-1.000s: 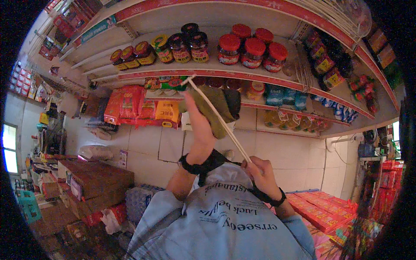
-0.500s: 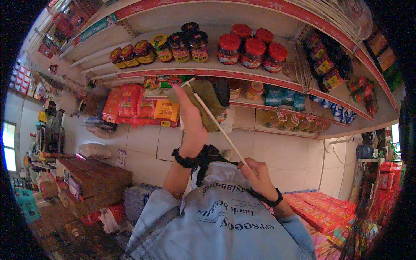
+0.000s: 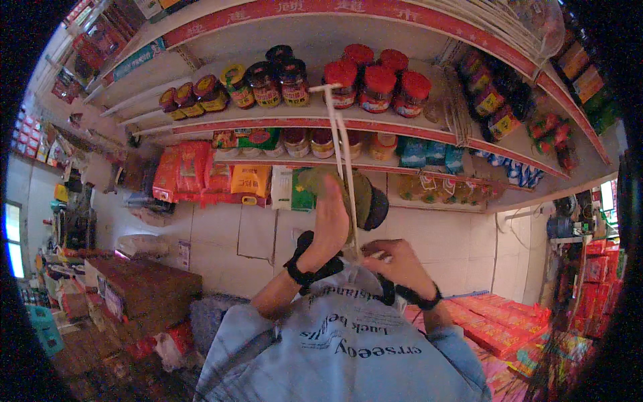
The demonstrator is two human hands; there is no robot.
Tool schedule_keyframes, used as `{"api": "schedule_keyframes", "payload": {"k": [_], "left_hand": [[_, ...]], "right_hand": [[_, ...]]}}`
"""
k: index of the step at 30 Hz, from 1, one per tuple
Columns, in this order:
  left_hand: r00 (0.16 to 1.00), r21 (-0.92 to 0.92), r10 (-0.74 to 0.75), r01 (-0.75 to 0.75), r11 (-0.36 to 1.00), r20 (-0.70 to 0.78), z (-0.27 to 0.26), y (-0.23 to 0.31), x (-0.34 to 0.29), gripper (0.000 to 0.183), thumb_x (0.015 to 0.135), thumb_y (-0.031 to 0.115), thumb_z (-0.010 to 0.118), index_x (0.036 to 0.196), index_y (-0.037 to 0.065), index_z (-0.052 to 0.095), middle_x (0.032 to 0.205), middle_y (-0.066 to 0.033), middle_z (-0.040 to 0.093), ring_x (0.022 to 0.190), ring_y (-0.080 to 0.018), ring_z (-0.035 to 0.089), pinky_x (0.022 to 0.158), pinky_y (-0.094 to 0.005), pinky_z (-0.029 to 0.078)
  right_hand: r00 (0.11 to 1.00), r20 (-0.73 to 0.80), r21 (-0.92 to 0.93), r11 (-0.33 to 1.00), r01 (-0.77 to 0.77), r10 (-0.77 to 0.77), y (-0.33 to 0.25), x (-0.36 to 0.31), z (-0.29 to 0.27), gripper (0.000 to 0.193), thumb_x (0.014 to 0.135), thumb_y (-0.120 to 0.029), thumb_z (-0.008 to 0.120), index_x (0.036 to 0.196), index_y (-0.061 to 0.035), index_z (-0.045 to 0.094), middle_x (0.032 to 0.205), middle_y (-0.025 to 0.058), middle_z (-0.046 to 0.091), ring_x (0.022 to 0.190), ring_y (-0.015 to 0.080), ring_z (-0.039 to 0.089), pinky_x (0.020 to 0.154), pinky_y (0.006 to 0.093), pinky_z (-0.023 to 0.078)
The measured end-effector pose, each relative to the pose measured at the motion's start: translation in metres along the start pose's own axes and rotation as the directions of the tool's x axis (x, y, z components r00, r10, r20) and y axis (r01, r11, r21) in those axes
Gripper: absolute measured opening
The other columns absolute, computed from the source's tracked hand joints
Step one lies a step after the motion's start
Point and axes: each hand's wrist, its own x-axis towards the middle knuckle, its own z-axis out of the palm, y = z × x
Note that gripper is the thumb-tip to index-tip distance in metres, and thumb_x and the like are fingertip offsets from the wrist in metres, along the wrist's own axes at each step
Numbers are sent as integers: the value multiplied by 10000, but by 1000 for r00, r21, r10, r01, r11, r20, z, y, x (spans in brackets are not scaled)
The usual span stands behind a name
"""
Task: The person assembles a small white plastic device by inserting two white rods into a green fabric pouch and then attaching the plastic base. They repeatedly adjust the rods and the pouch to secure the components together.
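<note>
My left hand (image 3: pixel 330 221) is raised in the middle with its fingers upward, pressed along an olive-green cloth-like item (image 3: pixel 362 199) with a dark rounded end. The far side of that grip is hidden. A thin white stick (image 3: pixel 339 137) with a short crosspiece at its top stands nearly upright beside the hand, and a second white strand runs close along it. Lower and to the right, the fingers of my right hand (image 3: pixel 395 262) are pinched together at the stick's lower end. Both wrists wear black bands.
Ahead, a shelf (image 3: pixel 221 124) carries dark-lidded jars (image 3: pixel 266 84) and red-lidded jars (image 3: pixel 379 87). Below it are more jars and red packets (image 3: pixel 187 173). Brown cardboard boxes (image 3: pixel 144 285) stand at left. Flat red packages (image 3: pixel 492 325) lie at right.
The left hand and the olive-green item have come down and to the right, nearer the right hand. The white stick has swung from slanting left to nearly upright.
</note>
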Motion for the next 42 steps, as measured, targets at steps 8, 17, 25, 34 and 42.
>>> {"api": "schedule_keyframes", "payload": {"k": [8, 17, 25, 34, 42], "left_hand": [[752, 389, 519, -656, 647, 406, 7, 7, -15, 283, 877, 258, 396, 750, 31, 508, 684, -143, 490, 643, -358, 468, 567, -403, 365], [742, 433, 384, -646, 628, 549, 6, -9, -24, 239, 846, 275, 436, 811, 55, 522, 755, -129, 514, 715, -344, 501, 613, -424, 390], [755, 472, 345, -630, 616, 558, 1, -9, -25, 231, 844, 261, 448, 816, 49, 534, 746, -130, 542, 693, -340, 518, 604, -425, 400], [761, 444, 277, -588, 676, 586, -1, -15, -24, 234, 854, 249, 434, 846, 38, 533, 800, -144, 557, 734, -357, 524, 637, -428, 404], [756, 424, 286, -590, 687, 589, 4, -7, -25, 205, 835, 240, 467, 849, 48, 535, 818, -137, 550, 761, -345, 516, 644, -419, 404]], "right_hand": [[829, -555, 582, 678, 449, -73, -52, 42, -57, 513, 881, -432, 330, 1084, 16, 476, 1025, 152, 561, 967, 247, 532, 846, 354, 413], [916, -389, 877, 265, 402, -103, -72, 51, -54, 647, 865, -521, 231, 1045, 56, 462, 1016, 214, 540, 1010, 313, 498, 924, 414, 351], [977, -204, 977, 44, 206, -58, -64, 54, -61, 555, 871, -474, 307, 933, 30, 532, 879, 180, 598, 940, 333, 539, 919, 429, 361], [966, -254, 949, 177, 260, -54, -64, 51, -62, 554, 870, -459, 298, 925, 40, 534, 908, 203, 596, 960, 355, 529, 932, 438, 343], [945, -321, 935, 182, 305, 65, -64, 48, -61, 471, 862, -457, 344, 787, -26, 520, 667, 96, 535, 709, 244, 543, 775, 384, 409]]}}
